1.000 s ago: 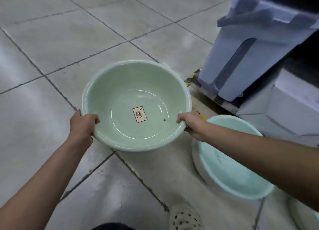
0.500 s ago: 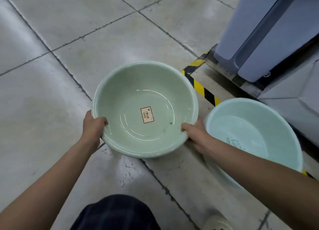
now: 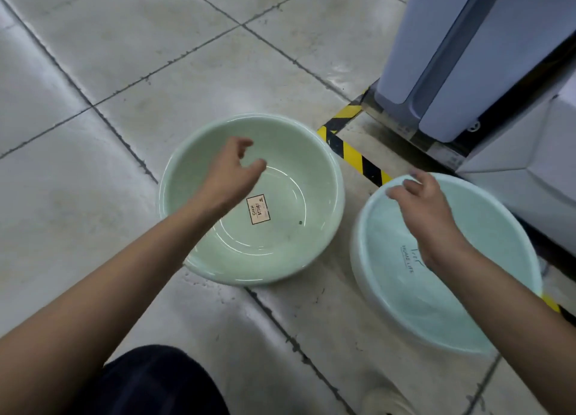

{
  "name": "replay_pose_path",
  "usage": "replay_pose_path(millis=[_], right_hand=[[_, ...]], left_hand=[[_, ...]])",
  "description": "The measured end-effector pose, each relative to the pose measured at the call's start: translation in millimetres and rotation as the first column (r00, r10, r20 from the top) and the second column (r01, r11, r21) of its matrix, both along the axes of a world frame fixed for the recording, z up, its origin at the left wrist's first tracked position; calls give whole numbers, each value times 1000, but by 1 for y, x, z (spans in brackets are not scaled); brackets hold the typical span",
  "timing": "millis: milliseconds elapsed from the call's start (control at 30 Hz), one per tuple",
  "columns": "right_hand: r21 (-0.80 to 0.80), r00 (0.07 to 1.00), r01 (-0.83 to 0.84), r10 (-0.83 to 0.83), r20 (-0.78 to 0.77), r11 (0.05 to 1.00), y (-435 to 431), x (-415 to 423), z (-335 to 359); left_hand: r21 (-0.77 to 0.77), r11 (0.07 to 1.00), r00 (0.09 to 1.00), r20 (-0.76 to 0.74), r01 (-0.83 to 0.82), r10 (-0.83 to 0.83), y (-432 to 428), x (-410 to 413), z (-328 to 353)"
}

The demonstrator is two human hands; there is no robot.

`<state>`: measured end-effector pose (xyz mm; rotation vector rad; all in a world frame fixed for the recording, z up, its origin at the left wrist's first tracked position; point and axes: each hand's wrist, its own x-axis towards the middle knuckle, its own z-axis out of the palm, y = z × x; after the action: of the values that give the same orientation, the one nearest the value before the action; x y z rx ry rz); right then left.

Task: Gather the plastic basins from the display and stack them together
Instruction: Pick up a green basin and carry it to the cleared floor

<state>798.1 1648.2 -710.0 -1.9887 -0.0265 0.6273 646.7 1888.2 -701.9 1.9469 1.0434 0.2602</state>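
Bare arms [image 3: 118,283], dark trousers [image 3: 149,383], pale shoe [image 3: 385,402]

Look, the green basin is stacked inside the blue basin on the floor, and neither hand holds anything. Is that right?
Not quite. The head view shows the green basin sitting on the floor beside the blue basin, not inside it, with a strip of tile between them. The rest is right: the left hand and the right hand hold nothing.

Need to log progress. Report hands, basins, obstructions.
Left hand open above green basin, holding nothing. Right hand open over blue basin. Basins side by side on floor, not stacked. Nothing between them.
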Motion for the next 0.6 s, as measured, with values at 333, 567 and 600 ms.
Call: replay_pose_path(millis=[333, 567, 600], right_hand=[[-243, 913, 370, -303, 273, 897, -176, 17, -55], [83, 788, 569, -514, -338, 818, -223, 3, -100], [118, 781, 579, -506, -365, 807, -222, 2, -101]], left_hand=[[-172, 952, 966, -5, 255, -260, -183, 92, -52], [-443, 896, 999, -15, 27, -37, -190, 84, -98], [-461, 887, 1000, -3, 11, -14, -192, 85, -94]])
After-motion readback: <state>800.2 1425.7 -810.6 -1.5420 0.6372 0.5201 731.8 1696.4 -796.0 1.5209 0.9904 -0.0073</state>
